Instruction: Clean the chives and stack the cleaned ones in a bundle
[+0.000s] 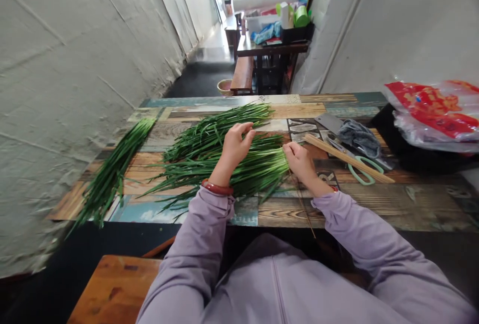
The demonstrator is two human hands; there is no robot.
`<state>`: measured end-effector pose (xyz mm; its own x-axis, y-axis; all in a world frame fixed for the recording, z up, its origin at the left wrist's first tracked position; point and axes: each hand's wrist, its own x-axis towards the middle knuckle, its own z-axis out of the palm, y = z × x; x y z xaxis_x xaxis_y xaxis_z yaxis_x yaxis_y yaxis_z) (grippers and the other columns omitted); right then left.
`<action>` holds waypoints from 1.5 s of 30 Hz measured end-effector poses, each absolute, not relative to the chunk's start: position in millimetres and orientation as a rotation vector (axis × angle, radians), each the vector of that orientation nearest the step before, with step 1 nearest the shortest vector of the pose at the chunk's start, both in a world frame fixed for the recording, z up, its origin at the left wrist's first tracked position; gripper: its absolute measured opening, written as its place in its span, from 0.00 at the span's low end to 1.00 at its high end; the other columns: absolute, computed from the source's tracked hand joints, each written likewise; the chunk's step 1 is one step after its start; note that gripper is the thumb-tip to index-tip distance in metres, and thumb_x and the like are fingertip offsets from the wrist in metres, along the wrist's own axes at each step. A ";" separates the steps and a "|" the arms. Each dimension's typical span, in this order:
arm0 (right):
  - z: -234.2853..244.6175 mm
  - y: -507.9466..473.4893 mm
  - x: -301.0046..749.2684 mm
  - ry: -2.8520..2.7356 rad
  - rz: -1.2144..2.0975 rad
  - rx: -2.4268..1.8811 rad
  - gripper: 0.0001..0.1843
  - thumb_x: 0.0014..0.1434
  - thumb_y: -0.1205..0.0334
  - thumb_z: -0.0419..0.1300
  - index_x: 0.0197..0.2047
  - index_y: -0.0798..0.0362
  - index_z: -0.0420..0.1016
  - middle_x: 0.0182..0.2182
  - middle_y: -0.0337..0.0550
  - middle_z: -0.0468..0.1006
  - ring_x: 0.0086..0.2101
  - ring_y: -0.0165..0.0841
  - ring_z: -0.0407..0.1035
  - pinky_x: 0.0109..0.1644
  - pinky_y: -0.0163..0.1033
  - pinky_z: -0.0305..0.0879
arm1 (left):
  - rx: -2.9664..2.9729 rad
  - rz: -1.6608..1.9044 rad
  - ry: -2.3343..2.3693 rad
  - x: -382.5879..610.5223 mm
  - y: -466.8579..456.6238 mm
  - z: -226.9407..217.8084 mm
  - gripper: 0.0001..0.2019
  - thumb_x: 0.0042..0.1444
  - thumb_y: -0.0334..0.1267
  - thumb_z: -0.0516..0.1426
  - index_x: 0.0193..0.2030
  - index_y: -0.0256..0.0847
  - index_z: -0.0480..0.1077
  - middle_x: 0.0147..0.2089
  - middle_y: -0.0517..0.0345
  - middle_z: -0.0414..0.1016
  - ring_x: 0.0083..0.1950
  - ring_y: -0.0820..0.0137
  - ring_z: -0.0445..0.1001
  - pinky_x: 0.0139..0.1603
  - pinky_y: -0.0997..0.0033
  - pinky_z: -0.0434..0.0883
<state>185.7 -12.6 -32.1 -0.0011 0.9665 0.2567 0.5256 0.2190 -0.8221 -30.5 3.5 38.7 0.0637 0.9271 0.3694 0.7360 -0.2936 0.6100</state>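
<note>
Nearest, a thin brown strand (306, 207) hangs below the right hand (300, 162) over the near edge of the wood-patterned bench (374, 207). The right hand's fingertips are pinched together at the pale ends of a long-leaved green bunch (262, 164); exactly what they grip is hidden. This bunch lies beneath and between both hands. The left hand (238, 142) is raised over it, thumb and curled fingers apart. Right of the right hand, straw-coloured slender sticks (348, 158) cross mint-handled metal scissors (368, 181); a crumpled grey cloth (359, 137) lies beyond. A separate green bunch (116, 167) lies well left of the left hand; another leafy green heap (220, 127) lies just beyond it.
</note>
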 end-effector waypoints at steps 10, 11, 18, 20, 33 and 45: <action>-41.3 9.4 178.6 -1.621 0.695 -1.396 0.21 0.62 0.45 0.50 0.34 0.50 0.75 0.32 0.46 0.81 0.34 0.39 0.73 0.38 0.40 0.62 | 2.294 0.486 1.897 -4.7 14.6 34.8 0.16 0.68 0.39 0.52 0.53 0.42 0.78 0.52 0.50 0.80 0.54 0.59 0.76 0.52 0.61 0.71; -42.7 11.7 176.3 -1.631 0.689 -1.391 0.21 0.62 0.45 0.50 0.34 0.51 0.75 0.31 0.46 0.81 0.33 0.39 0.72 0.37 0.40 0.61 | 2.301 0.475 1.911 -3.7 17.5 36.7 0.16 0.68 0.39 0.51 0.53 0.42 0.78 0.52 0.49 0.80 0.55 0.58 0.75 0.53 0.59 0.70; -44.0 19.9 164.6 -1.695 0.695 -1.301 0.19 0.64 0.49 0.49 0.31 0.51 0.73 0.27 0.43 0.78 0.31 0.36 0.70 0.36 0.38 0.59 | 2.294 0.329 2.006 -26.0 52.2 27.2 0.17 0.65 0.32 0.49 0.53 0.38 0.77 0.54 0.47 0.78 0.55 0.62 0.75 0.57 0.64 0.70; -44.3 20.8 163.9 -1.692 0.692 -1.303 0.19 0.65 0.50 0.50 0.30 0.51 0.73 0.26 0.42 0.77 0.30 0.35 0.70 0.35 0.37 0.59 | 2.311 0.325 2.027 -30.0 59.1 20.7 0.18 0.65 0.32 0.48 0.55 0.38 0.76 0.54 0.47 0.78 0.55 0.63 0.75 0.57 0.66 0.70; -45.0 21.3 163.8 -1.694 0.708 -1.304 0.17 0.66 0.54 0.51 0.34 0.51 0.76 0.31 0.44 0.80 0.32 0.34 0.71 0.37 0.36 0.58 | 2.355 -0.029 2.176 -20.0 53.2 24.0 0.18 0.68 0.42 0.48 0.46 0.40 0.79 0.46 0.45 0.81 0.49 0.57 0.76 0.49 0.59 0.68; -43.9 23.0 162.1 -1.727 0.695 -1.315 0.15 0.67 0.57 0.51 0.35 0.53 0.77 0.32 0.45 0.81 0.34 0.35 0.73 0.38 0.36 0.59 | 2.676 0.082 2.030 -8.8 90.6 32.0 0.15 0.63 0.33 0.51 0.51 0.40 0.77 0.54 0.45 0.76 0.56 0.55 0.69 0.53 0.57 0.64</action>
